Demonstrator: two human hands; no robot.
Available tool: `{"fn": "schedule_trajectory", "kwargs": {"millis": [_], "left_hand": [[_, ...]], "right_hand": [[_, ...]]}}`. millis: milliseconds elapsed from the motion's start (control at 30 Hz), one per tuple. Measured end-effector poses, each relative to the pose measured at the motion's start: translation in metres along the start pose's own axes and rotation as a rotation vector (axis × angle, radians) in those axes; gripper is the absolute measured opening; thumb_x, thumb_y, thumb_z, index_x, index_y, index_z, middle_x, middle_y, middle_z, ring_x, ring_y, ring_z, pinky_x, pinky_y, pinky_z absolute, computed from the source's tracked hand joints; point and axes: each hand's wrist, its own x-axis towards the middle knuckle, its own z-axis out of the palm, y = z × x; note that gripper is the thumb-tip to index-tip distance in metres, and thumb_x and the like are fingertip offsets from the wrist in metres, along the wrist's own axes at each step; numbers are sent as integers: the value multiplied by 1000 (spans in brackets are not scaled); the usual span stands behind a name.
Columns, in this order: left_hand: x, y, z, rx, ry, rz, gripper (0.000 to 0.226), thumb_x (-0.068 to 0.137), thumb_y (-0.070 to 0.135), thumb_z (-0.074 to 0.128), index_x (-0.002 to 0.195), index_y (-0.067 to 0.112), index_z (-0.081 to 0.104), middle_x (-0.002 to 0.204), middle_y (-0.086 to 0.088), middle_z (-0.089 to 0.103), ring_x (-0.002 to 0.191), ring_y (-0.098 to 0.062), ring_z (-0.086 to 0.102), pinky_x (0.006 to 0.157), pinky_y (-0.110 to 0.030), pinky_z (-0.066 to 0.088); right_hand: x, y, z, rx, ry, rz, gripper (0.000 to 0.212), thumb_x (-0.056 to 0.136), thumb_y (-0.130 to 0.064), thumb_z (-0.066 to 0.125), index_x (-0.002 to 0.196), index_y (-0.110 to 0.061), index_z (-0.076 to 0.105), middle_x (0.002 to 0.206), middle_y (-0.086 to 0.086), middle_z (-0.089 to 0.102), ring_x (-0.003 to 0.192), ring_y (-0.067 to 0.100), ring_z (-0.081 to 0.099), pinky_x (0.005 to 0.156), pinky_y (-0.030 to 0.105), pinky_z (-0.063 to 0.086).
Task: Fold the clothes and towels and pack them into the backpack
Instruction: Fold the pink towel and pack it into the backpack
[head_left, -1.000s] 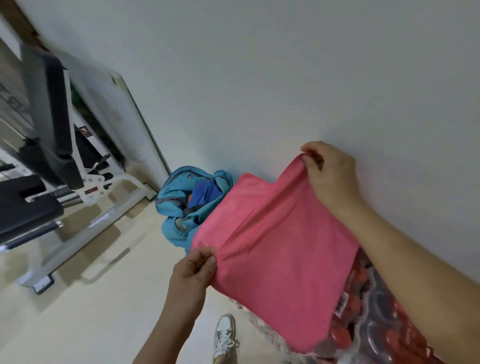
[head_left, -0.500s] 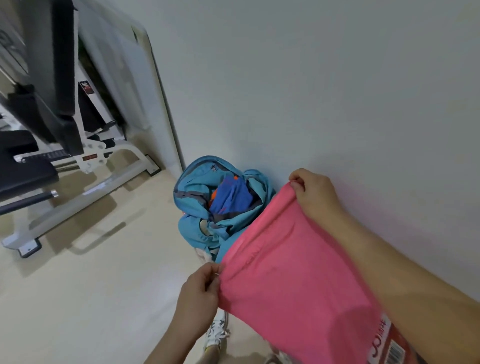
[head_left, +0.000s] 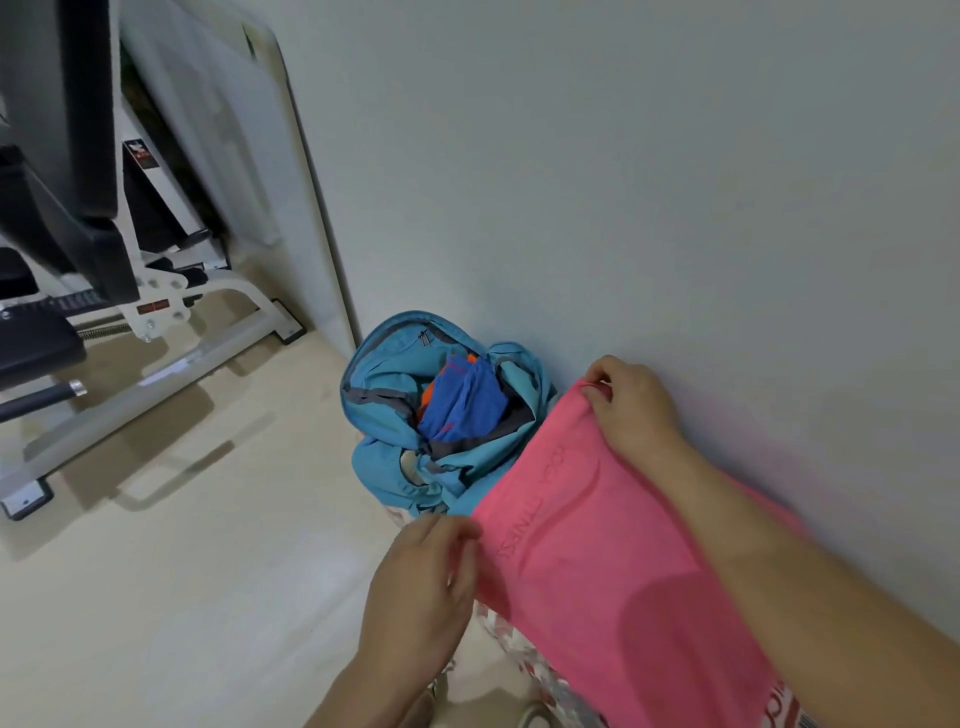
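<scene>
Evidently, the pink towel (head_left: 613, 561) is being stretched flat, its upper corners being pinched by the left hand (head_left: 421, 587) and right hand (head_left: 631, 410), just beside the open backpack (head_left: 384, 415), presumably for folding.

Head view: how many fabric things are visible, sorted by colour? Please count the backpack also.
Pink: 1, the pink cloth, pinched by the left hand and the right hand.
Light blue: 1, the backpack, open.
Dark blue: 1, the blue garment inside the backpack, with orange parts.
Total: 3
</scene>
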Motion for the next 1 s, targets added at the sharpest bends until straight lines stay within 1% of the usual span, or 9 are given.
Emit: {"fn": "schedule_trajectory", "kwargs": {"millis": [67,167,300,367,500,633,767,867,1000], "left_hand": [[11,3,6,-17,-18,13,15,91,39,53,104,33,59,95,20,52,90,0,46,75,-14,34],[27,5,12,-23,-33,-1,21,88,44,56,107,33,57,100,19,55,92,-2,48,77,-18,38],[36,10,12,-128,-71,-69,11,83,37,65,87,34,55,83,17,58,78,-1,51,62,-13,35],[38,9,12,-160,-83,-94,13,82,38,67,87,36,55,78,17,57,73,0,50,58,-13,33],[45,3,12,-262,-156,-180,15,80,42,70,91,37,62,81,15,63,75,-2,56,67,-22,47],[48,3,14,-389,-170,-225,17,78,38,74,75,27,61,71,9,63,63,-2,54,64,-28,48],[48,4,9,-536,-100,-238,25,73,42,77,67,21,64,68,0,67,64,-19,62,62,-38,52],[46,1,4,-540,-7,-151,30,71,47,76,63,20,64,61,-3,63,54,-12,51,52,-30,45],[49,3,-7,-310,53,179,47,78,65,57,57,23,57,54,5,54,49,-4,44,46,-18,34]], "right_hand": [[1,-1,1,85,0,46,4,86,-14,64,85,-18,64,87,2,66,85,19,58,73,26,42],[3,-4,-1,207,22,112,18,81,-9,67,76,-25,61,79,-8,62,79,12,58,73,20,40],[5,-3,-2,247,38,139,22,80,-9,68,74,-28,60,76,-12,61,78,9,58,73,18,40],[4,-2,-3,248,48,120,21,81,-9,68,75,-27,61,76,-12,61,77,9,57,73,17,39],[4,-1,-7,201,44,50,19,84,-8,66,79,-26,60,75,-13,58,75,8,56,73,16,38],[5,-2,-10,174,45,10,20,85,-8,65,79,-26,58,73,-9,60,74,13,58,75,24,45],[3,-4,-22,206,84,1,21,84,-2,64,80,-22,58,72,-2,63,69,18,61,76,37,53],[-6,-6,-41,277,184,-4,24,84,3,60,81,-21,56,69,-7,60,63,21,62,69,47,55],[-33,-13,-72,374,359,15,24,86,4,57,83,-19,55,72,-4,61,68,25,65,69,47,56]]}}
